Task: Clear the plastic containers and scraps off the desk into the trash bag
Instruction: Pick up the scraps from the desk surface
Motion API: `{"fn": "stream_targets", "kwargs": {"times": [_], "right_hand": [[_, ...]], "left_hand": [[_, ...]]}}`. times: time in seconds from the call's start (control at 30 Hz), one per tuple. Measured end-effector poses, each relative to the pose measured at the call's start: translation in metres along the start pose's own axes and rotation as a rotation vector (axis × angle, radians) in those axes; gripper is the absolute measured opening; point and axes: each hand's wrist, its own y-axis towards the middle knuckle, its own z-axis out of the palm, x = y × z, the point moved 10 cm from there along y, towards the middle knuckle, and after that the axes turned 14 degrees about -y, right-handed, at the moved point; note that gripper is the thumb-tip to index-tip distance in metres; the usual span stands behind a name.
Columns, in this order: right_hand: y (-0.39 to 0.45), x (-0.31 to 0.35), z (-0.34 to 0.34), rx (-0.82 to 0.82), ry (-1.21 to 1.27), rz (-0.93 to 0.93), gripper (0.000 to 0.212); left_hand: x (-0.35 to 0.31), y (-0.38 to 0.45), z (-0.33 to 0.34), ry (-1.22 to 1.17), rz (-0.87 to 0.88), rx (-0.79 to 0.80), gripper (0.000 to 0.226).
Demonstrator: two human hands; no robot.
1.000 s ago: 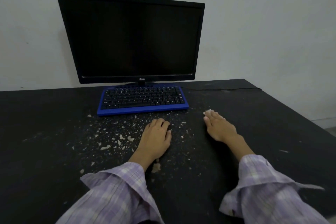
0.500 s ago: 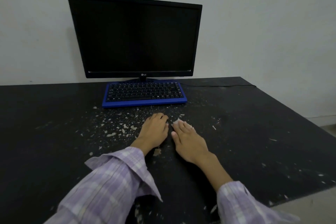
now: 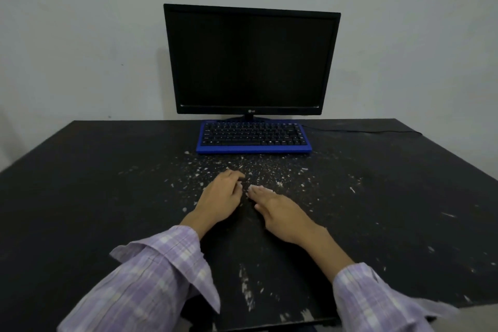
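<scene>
Small pale scraps (image 3: 269, 171) lie scattered over the black desk (image 3: 80, 197), thickest in front of the keyboard. My left hand (image 3: 222, 197) lies palm down on the desk among them, fingers lightly bent, nothing visibly held. My right hand (image 3: 280, 210) lies flat beside it with straight fingers, its fingertips almost meeting those of the left hand. More scraps (image 3: 246, 288) streak the desk near its front edge between my sleeves. No plastic container and no trash bag are in view.
A blue keyboard (image 3: 253, 137) sits just beyond the scraps, under a dark monitor (image 3: 250, 62) against the wall. A black cable (image 3: 363, 131) runs right from the keyboard. Stray scraps (image 3: 448, 214) dot the desk's right side.
My right hand has slid left across the desk until it lies next to my left hand. The left hand stayed about where it was. The view pulled back.
</scene>
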Motion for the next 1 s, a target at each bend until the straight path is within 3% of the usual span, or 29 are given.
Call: {"fn": "stream_targets", "kwargs": {"times": [0.3,0.57,0.73,1.0], "right_hand": [[-0.023,0.015,-0.013,-0.025,0.183,-0.008,0.036],[-0.042,0.045,-0.029,-0.058,0.450,0.033,0.019],[-0.043,0.062,-0.036,-0.163,0.686,0.099,0.020],[-0.042,0.097,-0.049,-0.228,0.684,0.182,0.012]], "left_hand": [[-0.008,-0.039,-0.010,-0.122,0.074,0.109,0.025],[-0.006,-0.081,-0.038,-0.369,0.037,0.066,0.020],[-0.007,-0.104,-0.052,-0.490,0.028,0.041,0.019],[-0.001,-0.149,-0.099,-0.586,-0.021,-0.203,0.018]]}}
